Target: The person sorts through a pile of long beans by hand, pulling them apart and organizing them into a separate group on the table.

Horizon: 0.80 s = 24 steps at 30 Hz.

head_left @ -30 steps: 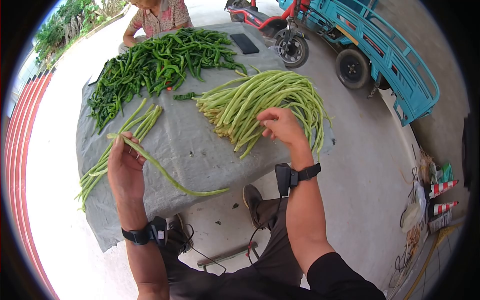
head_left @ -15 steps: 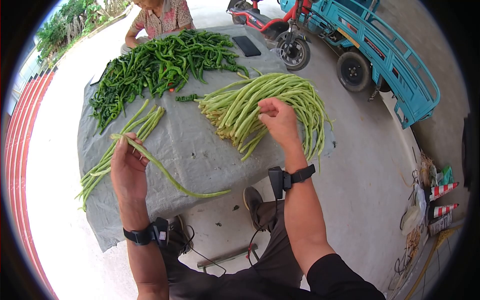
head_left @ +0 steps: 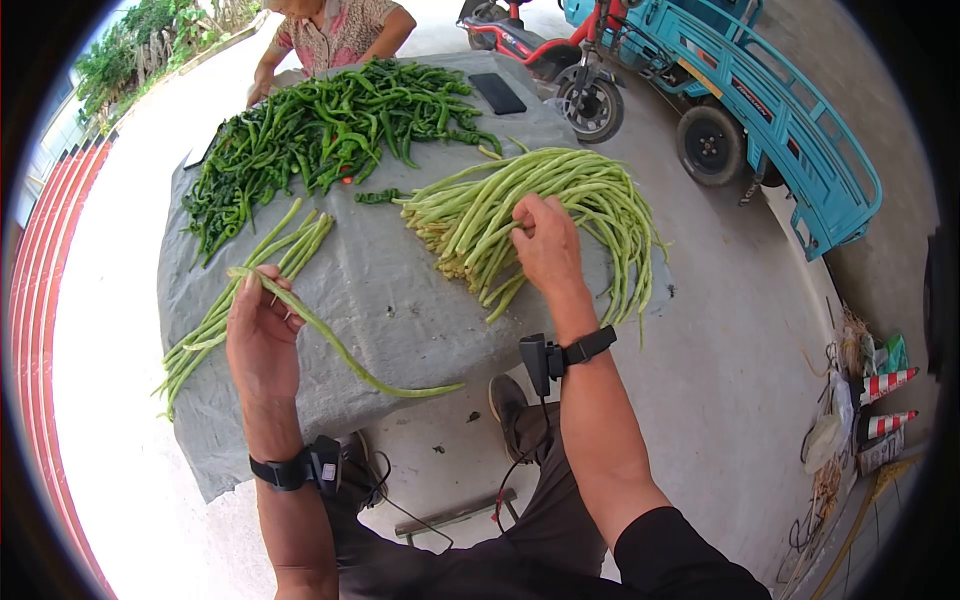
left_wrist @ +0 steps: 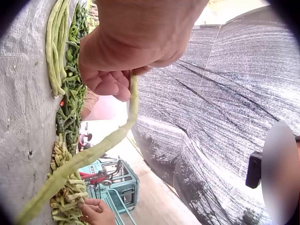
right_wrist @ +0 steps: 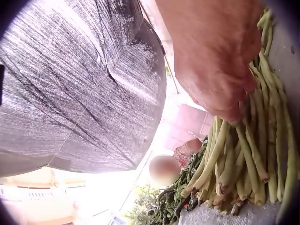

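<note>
My left hand (head_left: 262, 345) pinches a single long bean (head_left: 345, 357) between thumb and fingers near one end; the rest of it droops right toward the table's front edge. Under and beyond this hand lies a small bunch of long beans (head_left: 205, 330) at the table's left. My right hand (head_left: 550, 250) is over the large pile of long beans (head_left: 600, 200), thumb and fingers curled together. In the right wrist view its fingertips pinch a bean (right_wrist: 246, 150) among the cut ends, partly hidden by the hand.
A heap of green peppers (head_left: 330, 120) covers the far side of the grey-covered table (head_left: 350, 260). Beside it lies a dark phone (head_left: 497, 93). Another person (head_left: 335, 35) sits across. A red scooter (head_left: 545, 50) and a blue cargo tricycle (head_left: 770, 120) stand at right.
My right hand has turned and moved slightly left over the bean pile, its fingers closing in. The left hand still holds its bean. Across the table, the person's arm has lifted outward.
</note>
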{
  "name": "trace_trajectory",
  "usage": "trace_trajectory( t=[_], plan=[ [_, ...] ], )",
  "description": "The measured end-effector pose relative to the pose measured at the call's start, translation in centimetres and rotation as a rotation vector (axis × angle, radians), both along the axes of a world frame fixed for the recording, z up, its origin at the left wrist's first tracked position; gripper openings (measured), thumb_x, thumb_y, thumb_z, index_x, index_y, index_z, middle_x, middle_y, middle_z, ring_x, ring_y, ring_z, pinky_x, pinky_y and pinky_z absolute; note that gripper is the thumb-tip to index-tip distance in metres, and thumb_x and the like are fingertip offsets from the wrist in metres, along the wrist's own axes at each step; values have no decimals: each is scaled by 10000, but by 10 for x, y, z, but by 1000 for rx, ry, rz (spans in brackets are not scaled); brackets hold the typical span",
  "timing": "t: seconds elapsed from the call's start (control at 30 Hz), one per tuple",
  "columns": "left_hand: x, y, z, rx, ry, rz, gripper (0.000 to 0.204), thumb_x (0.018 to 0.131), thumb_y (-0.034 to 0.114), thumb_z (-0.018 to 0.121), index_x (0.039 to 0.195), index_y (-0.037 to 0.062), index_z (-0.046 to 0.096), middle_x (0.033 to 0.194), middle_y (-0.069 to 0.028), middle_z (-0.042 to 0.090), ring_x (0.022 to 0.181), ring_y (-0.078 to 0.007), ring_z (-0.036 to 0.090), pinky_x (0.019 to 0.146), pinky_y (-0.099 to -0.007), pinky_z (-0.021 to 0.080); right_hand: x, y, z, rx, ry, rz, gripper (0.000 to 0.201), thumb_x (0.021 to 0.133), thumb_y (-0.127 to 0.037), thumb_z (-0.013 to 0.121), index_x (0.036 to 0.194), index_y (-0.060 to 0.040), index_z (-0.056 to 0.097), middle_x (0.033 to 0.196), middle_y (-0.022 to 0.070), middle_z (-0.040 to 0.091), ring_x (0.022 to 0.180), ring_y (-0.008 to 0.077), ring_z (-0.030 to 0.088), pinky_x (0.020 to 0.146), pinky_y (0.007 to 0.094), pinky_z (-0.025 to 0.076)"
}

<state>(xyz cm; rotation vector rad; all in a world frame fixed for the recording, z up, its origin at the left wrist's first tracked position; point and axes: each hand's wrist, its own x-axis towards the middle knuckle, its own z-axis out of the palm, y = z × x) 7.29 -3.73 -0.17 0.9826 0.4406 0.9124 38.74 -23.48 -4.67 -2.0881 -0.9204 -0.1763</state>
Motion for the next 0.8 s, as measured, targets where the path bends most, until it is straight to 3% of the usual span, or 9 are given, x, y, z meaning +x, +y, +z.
trace_trajectory(
  t=[0.2, 0.3, 0.53, 0.67, 0.8],
  plan=[
    [0, -6, 9, 24, 6, -7, 274, 1122, 306, 544, 1161, 55, 648, 984, -9, 669, 820, -81, 624, 662, -251, 484, 2, -5, 19, -1, -120, 31, 215, 815, -17, 775, 956, -64, 619, 998, 125, 577, 958, 353, 615, 810, 476, 507],
    [1, -5, 8, 59, 4, -19, 284, 1128, 309, 537, 1170, 52, 650, 999, -22, 674, 817, -85, 620, 679, -251, 494, 0, -10, 35, 67, -314, 52, 205, 801, -15, 773, 916, -47, 606, 988, 124, 585, 1000, 339, 605, 818, 475, 496],
    [2, -14, 11, 146, 44, -51, 315, 1138, 310, 537, 1206, 43, 688, 1029, -33, 712, 817, -79, 626, 734, -249, 499, -51, -7, 91, 124, -70, 139, 230, 824, 12, 787, 897, -21, 571, 817, 76, 594, 734, 231, 603, 692, 370, 494],
    [3, -17, 12, 218, 100, -100, 326, 1130, 313, 560, 1243, 42, 704, 1033, -35, 727, 834, -73, 642, 753, -248, 498, -90, 3, 112, 222, 78, 332, 247, 841, 20, 803, 887, -30, 565, 803, 34, 586, 618, 124, 536, 570, 303, 448],
    [2, -23, 19, 281, 135, -133, 346, 1133, 318, 552, 1262, 35, 703, 1030, -28, 726, 848, -71, 639, 766, -248, 500, -124, 18, 117, 236, 141, 494, 259, 836, 1, 825, 889, -44, 576, 785, 15, 581, 599, 92, 492, 560, 281, 425]
  ],
)
